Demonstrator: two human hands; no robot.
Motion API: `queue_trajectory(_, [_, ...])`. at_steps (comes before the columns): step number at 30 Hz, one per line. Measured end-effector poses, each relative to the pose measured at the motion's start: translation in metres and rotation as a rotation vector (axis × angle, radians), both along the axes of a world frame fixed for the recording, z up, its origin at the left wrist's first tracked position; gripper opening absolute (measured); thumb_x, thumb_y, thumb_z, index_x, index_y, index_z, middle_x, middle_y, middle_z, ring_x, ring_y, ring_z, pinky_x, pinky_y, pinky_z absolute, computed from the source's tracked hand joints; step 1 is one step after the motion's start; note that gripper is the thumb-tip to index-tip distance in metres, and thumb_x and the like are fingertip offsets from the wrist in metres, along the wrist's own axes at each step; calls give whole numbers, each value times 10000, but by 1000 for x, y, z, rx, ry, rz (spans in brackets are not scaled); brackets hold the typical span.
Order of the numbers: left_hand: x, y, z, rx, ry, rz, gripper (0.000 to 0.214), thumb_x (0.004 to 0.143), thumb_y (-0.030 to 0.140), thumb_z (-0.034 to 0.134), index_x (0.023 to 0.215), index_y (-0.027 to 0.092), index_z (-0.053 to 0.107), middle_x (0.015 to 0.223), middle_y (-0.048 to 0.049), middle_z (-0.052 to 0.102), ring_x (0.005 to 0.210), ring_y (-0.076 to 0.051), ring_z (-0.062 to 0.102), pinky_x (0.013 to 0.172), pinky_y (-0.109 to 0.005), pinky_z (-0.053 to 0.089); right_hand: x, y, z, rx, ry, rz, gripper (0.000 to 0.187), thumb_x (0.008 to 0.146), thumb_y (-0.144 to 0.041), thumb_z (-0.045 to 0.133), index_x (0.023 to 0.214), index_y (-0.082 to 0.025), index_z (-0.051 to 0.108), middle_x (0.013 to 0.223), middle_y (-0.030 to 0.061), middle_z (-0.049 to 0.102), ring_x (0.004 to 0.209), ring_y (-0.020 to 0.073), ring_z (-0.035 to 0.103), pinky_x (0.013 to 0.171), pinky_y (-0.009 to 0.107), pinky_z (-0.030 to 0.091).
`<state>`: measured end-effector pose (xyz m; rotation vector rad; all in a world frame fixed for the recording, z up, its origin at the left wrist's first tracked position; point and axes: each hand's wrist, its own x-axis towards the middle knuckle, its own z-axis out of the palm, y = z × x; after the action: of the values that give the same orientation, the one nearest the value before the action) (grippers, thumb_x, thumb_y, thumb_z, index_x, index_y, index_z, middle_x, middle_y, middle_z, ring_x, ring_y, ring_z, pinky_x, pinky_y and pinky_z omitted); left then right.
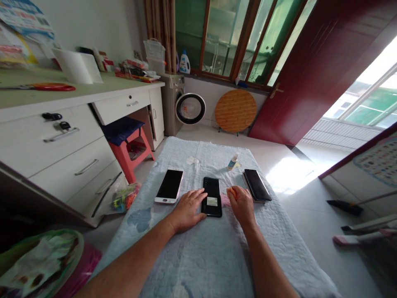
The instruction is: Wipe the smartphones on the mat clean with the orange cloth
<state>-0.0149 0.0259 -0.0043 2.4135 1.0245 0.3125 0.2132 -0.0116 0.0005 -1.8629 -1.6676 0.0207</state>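
A black phone [212, 190] lies face down on the cloth-covered table, a pale label on its lower back. Resting flat with spread fingers, my left hand [190, 210] touches this phone's left edge with its fingertips and thumb. To the right of the phone, my right hand [242, 204] is closed around a small orange thing [230, 191], mostly hidden by the fingers; its kind does not show. A white-framed phone [169, 185] with a dark screen lies left of my hands. Beyond my right hand lies another dark phone [258, 184], apparently on top of something flat.
A small spray bottle [233, 161] stands towards the table's far end. The light blue cloth [211, 260] covers the table. At left are a desk with drawers [68, 136], a red stool [128, 145] and a lined bin [77, 256]. An open-doored washing machine [172, 103] stands behind.
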Motion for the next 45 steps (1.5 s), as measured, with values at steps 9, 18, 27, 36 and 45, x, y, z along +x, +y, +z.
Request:
queue_trajectory(9, [0, -1, 3, 4, 10, -2, 637, 803, 350, 619, 1391, 252, 394, 1522, -75, 338, 1380, -268, 316, 1132, -446, 247, 12, -7, -7, -43, -167, -163, 142, 793, -236, 569, 829, -222, 705, 929, 65, 584, 857, 210, 450, 761, 332, 295])
queue_trajectory(18, [0, -1, -1, 2, 20, -2, 650, 801, 356, 627, 1396, 244, 389, 1535, -77, 313, 1395, -269, 290, 1142, -447, 232, -10, -12, 3, 91, -212, -164, 309, 753, -239, 575, 1051, -208, 650, 1213, 109, 504, 1148, 315, 403, 980, 472, 268])
queue_trajectory(27, [-1, 1, -3, 11, -57, 19, 663, 769, 383, 683, 1363, 210, 446, 1421, -116, 439, 1318, -282, 392, 1117, -425, 295, -50, -16, 3, -57, -113, 155, 174, 869, -188, 471, 953, -209, 622, 949, 70, 585, 923, 217, 512, 844, 327, 376])
queue_trajectory(36, [0, 4, -1, 6, -155, 64, 637, 679, 326, 767, 1266, 183, 565, 1330, -103, 561, 1240, -284, 479, 1082, -424, 353, -50, -12, -1, -189, -110, -1, 252, 888, -237, 459, 1053, -182, 643, 964, 88, 655, 990, 232, 568, 857, 319, 381])
queue_trajectory(45, [3, -2, 0, -2, -189, 103, 608, 678, 260, 749, 1263, 208, 590, 1330, -85, 578, 1211, -273, 487, 1045, -415, 390, -42, -7, -1, -181, 235, -77, 285, 808, -263, 490, 1020, -195, 668, 896, 53, 679, 857, 209, 612, 800, 316, 438])
